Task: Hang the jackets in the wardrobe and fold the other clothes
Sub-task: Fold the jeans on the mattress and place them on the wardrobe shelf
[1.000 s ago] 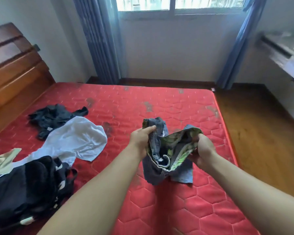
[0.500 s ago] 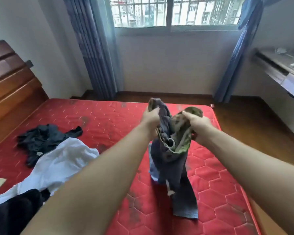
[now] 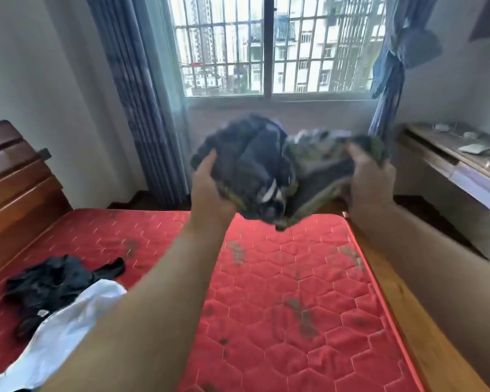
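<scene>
I hold a bunched denim garment (image 3: pixel 262 165) with a green patterned lining high in the air, in front of the window, well above the red mattress (image 3: pixel 289 301). My left hand (image 3: pixel 210 190) grips its dark left side from below. My right hand (image 3: pixel 369 182) grips its green-lined right edge. The garment is blurred with motion and none of it touches the bed. A dark garment (image 3: pixel 54 284) lies crumpled at the mattress's left, and a white garment (image 3: pixel 65 332) lies partly over it, nearer me.
A wooden headboard (image 3: pixel 14 188) stands at the left. Blue curtains (image 3: pixel 136 103) flank a barred window (image 3: pixel 275 46). A desk (image 3: pixel 458 159) with small items runs along the right wall. The bed's wooden side rail (image 3: pixel 402 306) borders the mattress on the right.
Both hands have raised the denim garment from just above the mattress to window height and pulled apart, spreading it. My view has tilted upward.
</scene>
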`<action>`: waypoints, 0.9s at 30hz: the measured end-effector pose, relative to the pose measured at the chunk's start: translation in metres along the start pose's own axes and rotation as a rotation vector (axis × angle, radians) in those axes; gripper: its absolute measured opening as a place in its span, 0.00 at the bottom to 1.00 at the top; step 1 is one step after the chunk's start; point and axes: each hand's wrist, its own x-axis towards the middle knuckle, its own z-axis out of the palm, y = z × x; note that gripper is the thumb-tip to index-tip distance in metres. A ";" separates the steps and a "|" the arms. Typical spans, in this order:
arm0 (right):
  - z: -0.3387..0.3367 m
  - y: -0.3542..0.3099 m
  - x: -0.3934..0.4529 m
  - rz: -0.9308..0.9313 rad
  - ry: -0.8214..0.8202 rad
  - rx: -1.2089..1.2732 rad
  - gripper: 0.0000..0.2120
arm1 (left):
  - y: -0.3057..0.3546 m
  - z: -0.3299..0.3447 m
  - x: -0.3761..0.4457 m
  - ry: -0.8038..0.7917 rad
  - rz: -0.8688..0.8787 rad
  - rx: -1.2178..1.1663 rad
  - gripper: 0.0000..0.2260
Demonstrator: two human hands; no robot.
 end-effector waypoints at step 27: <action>-0.464 0.361 -0.400 1.030 -0.673 -1.517 0.08 | -0.290 -0.462 -0.457 0.450 -0.910 1.570 0.08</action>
